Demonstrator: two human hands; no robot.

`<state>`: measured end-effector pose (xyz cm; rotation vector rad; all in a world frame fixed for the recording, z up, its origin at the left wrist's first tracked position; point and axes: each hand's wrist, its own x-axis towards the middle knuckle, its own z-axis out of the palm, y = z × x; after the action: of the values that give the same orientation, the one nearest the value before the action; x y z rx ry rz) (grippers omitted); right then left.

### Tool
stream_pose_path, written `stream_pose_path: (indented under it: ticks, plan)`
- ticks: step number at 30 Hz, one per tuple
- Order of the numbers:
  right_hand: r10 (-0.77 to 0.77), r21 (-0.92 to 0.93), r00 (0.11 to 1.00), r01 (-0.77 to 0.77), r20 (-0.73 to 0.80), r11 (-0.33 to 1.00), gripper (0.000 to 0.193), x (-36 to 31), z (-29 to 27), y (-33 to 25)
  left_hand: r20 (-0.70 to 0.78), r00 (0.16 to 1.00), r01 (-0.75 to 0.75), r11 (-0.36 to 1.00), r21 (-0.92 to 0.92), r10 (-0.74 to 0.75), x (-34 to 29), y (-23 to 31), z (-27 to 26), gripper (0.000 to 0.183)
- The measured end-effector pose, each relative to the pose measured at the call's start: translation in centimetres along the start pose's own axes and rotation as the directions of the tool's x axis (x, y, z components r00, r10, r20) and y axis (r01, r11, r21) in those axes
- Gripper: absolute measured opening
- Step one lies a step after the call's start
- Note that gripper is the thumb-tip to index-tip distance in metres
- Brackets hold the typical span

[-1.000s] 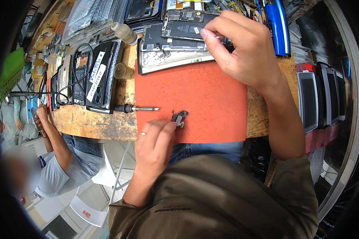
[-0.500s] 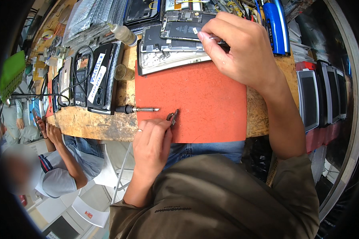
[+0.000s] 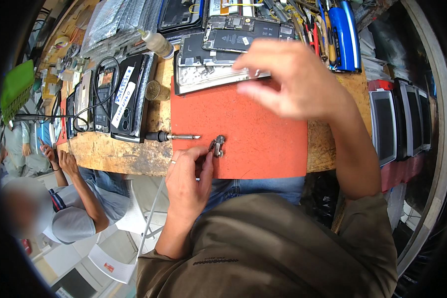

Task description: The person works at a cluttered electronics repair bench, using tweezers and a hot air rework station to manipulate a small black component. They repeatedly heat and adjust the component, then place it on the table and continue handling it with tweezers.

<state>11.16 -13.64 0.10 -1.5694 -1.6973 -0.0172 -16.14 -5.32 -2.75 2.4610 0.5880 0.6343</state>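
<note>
A small dark part with metallic bits, perhaps a phone component, is pinched between the thumb and fingers of my left hand. It is held over the red-orange mat. Just left of it, a soldering iron points its metal tip over the mat. My right hand hovers above the mat's far right, in front of a stack of opened phones. Motion smears its fingers; whether anything is between them cannot be made out.
Left of the mat stand a small glass jar, a white dropper bottle and a row of phones under a black cable. Hand tools and a blue object lie far right. Another person sits at the left.
My right hand has come back from the opened phones toward me, its fingers less pinched. In my left hand the small part has turned, showing more of its metallic side.
</note>
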Motion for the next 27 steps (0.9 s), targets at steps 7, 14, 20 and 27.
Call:
stream_pose_path:
  ticks: [7,14,20,27]
  plan:
    - [-0.034,0.110,0.849,-0.029,0.527,0.994,0.017,-1.0,3.6,-4.0,-0.036,0.999,-0.001,1.000,-0.019,0.000,-0.2,-0.4,0.2,0.024]
    - [-0.033,0.118,0.869,-0.030,0.493,0.993,0.015,-1.0,4.2,-3.5,-0.038,0.997,0.061,0.996,-0.072,-0.064,-0.4,-0.7,0.2,0.023]
    - [-0.029,0.096,0.890,-0.017,0.456,0.995,0.016,-1.1,4.8,-3.5,-0.045,0.996,0.069,0.989,-0.128,-0.076,-0.3,-0.5,0.1,0.024]
    - [-0.041,0.091,0.890,0.000,0.454,0.996,0.017,-1.0,4.7,-3.7,-0.079,0.993,0.082,0.989,-0.119,-0.091,-0.2,-0.5,0.3,0.023]
